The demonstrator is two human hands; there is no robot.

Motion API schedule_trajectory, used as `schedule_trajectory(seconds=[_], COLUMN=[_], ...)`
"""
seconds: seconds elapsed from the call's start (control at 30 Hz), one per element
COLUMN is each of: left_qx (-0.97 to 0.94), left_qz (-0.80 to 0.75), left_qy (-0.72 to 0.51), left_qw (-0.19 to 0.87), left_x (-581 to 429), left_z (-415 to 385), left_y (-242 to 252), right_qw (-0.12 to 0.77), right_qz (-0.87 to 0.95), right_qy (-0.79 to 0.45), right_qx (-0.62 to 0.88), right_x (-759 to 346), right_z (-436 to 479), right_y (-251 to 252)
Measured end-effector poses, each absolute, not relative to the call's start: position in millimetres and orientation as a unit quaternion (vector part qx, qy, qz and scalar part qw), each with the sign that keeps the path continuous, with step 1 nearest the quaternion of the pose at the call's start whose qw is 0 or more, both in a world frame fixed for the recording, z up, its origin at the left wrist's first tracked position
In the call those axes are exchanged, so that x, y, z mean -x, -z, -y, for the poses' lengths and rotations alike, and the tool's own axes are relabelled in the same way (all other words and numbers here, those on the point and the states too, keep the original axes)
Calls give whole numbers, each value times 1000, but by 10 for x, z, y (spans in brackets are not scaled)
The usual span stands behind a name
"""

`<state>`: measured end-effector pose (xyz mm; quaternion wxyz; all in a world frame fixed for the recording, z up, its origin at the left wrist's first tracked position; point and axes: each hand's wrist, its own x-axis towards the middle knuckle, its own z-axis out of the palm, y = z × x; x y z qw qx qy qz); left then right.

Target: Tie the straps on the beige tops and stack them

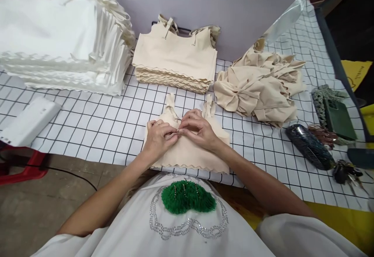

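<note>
A beige crop top point(193, 156) with thin shoulder straps and a wavy lower hem lies flat at the table's front edge. My left hand point(160, 137) is closed and pinches the top's neckline near the left strap point(170, 103). Thumb and fingers of my right hand point(200, 130) meet at the same spot, pinched together. Between the fingertips shows a small pale loop, too small to name. The right strap point(209, 107) stands up behind my right hand.
Behind the top sits a stack of beige tops point(175, 50). Crumpled beige tops point(257, 85) are heaped right of it, a tall white garment pile point(52, 27) left. A white box point(30, 120), phone point(340, 118), dark case point(310, 146) and keys point(347, 173) lie on the checked cloth point(96, 132).
</note>
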<state>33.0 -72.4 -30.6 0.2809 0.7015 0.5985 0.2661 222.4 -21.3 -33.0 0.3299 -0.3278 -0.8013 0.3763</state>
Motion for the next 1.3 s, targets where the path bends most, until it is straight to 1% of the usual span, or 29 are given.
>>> schedule_trajectory(seconds=[0.43, 0.67, 0.93, 1.3], left_qx=[-701, -698, -698, -701], left_qz=[-592, -590, -590, -581], left_qy=[-264, -274, -268, -282], left_qw=[297, 300, 306, 302], left_x=[-317, -322, -319, -300], left_z=[716, 717, 713, 731], left_y=[319, 322, 314, 354], right_qw=[301, 319, 302, 274], right_qz=[812, 802, 811, 847], right_qy=[-372, -380, -378, -334], right_qx=[334, 332, 329, 308], right_x=[-2230, -2228, -2238, -2268], right_z=[205, 206, 201, 175], right_y=[320, 312, 297, 292])
